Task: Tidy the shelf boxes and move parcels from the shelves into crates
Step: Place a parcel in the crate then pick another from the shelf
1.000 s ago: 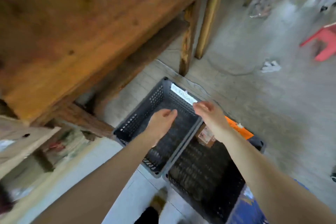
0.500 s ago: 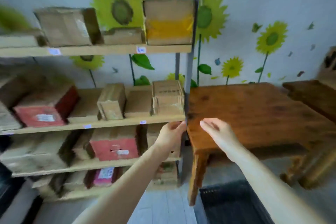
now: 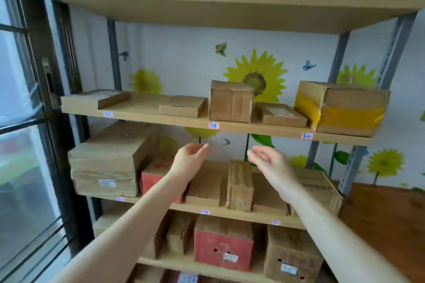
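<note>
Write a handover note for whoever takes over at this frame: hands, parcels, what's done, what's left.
Left hand: open, empty, raised before the shelves.
Right hand: open, empty, beside it.
Parcels: the upper shelf carries flat boxes, an upright brown box and a yellow-taped box. The lower shelf, behind the hands, holds a narrow upright box, a red box and a large box.
Done: cannot tell; no crate in view.
Left: grip a parcel, carry it to a crate.
</note>
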Motion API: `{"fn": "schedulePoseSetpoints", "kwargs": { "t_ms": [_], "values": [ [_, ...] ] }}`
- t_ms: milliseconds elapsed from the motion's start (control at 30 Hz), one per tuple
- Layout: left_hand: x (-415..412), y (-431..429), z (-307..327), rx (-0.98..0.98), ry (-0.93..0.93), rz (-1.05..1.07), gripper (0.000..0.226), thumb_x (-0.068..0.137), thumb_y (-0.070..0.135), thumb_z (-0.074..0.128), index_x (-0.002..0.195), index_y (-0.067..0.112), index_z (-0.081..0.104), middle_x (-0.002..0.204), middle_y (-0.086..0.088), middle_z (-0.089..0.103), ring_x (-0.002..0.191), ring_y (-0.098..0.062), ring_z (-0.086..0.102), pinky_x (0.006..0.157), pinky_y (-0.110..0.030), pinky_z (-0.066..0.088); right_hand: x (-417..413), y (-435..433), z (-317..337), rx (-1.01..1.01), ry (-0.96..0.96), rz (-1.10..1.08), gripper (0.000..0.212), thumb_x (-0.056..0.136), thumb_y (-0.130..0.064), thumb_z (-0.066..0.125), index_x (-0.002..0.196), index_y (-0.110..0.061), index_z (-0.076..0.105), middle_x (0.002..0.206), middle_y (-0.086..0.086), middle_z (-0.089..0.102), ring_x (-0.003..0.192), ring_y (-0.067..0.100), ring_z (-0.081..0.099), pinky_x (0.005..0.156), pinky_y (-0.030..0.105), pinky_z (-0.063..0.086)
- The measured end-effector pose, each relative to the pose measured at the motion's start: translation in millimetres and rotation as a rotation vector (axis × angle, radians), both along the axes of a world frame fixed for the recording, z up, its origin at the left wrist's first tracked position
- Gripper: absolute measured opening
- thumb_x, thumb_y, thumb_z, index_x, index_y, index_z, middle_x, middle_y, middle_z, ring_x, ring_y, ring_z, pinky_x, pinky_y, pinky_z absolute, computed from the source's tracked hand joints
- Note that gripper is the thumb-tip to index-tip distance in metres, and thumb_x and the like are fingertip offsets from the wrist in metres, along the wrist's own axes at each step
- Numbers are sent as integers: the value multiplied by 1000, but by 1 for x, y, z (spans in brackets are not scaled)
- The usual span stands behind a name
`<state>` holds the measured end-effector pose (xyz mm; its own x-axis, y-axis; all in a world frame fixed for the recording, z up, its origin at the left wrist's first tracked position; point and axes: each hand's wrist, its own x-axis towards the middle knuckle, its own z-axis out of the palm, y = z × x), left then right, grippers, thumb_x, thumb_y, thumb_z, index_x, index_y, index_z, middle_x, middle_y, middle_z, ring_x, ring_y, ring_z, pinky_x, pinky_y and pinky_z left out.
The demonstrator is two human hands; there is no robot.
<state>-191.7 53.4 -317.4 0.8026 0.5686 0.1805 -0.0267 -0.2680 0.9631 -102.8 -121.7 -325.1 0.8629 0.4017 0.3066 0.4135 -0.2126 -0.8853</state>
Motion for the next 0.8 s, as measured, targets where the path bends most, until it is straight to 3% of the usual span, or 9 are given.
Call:
{"fn": "schedulePoseSetpoints", "kwargs": {
  "t_ms": [67,100,167,367,500,600,700,733,800],
  "values": [
    [2,25,8,19,-26,22,36,90,36,53,117,12,59,110,-6,66,98,-22,62,86,-32,51,3,27,6,-20,-18,12,39,87,-35,59,121,-15,57,118,1,63,105,8,58,85,19,44],
    [4,39,11,30,-42,33,35,91,35,53,116,12,59,107,-4,66,89,-17,62,75,-24,52,6,42,9,-30,-31,19,38,87,-34,59,120,-15,57,117,1,63,104,8,58,84,19,43],
    [13,65,15,59,-70,67,32,90,33,54,113,12,61,102,-2,65,80,-9,59,62,-16,45,15,71,18,-40,-62,32,36,88,-32,58,120,-15,58,116,1,63,103,9,57,84,20,41],
    [59,141,36,164,-143,236,29,90,27,55,110,8,63,105,-5,65,100,-21,59,80,-24,41,56,166,54,-157,-322,57,32,95,-23,46,121,-11,57,122,2,60,106,4,50,85,16,35],
    [99,190,54,332,-48,305,19,91,24,47,98,13,62,97,-2,59,100,-27,53,75,-25,39,87,228,76,-329,-457,-6,36,97,-22,37,128,-10,51,132,11,51,122,24,47,97,27,33],
    [121,218,58,536,143,298,30,93,24,42,65,17,44,76,0,47,89,-24,45,73,-26,35,107,259,77,-552,-456,-47,42,97,-34,33,132,-13,46,136,14,45,126,31,42,101,35,32],
    [133,230,57,709,283,230,35,95,27,38,75,6,55,75,-7,53,77,-26,51,64,-29,38,121,275,73,-750,-442,-58,39,97,-43,27,105,-18,56,125,16,52,121,33,45,100,39,32],
    [136,234,56,724,257,208,35,96,27,37,79,4,58,76,-8,55,75,-26,52,63,-28,37,124,278,71,-785,-462,-53,42,96,-44,27,107,-16,56,125,15,53,122,32,44,102,39,30],
    [137,242,54,658,83,188,32,96,24,38,86,3,60,81,-7,58,76,-24,52,64,-27,36,127,281,71,-761,-435,-16,54,93,-53,32,131,-17,45,135,9,48,129,29,38,107,39,28]
  ]
}}
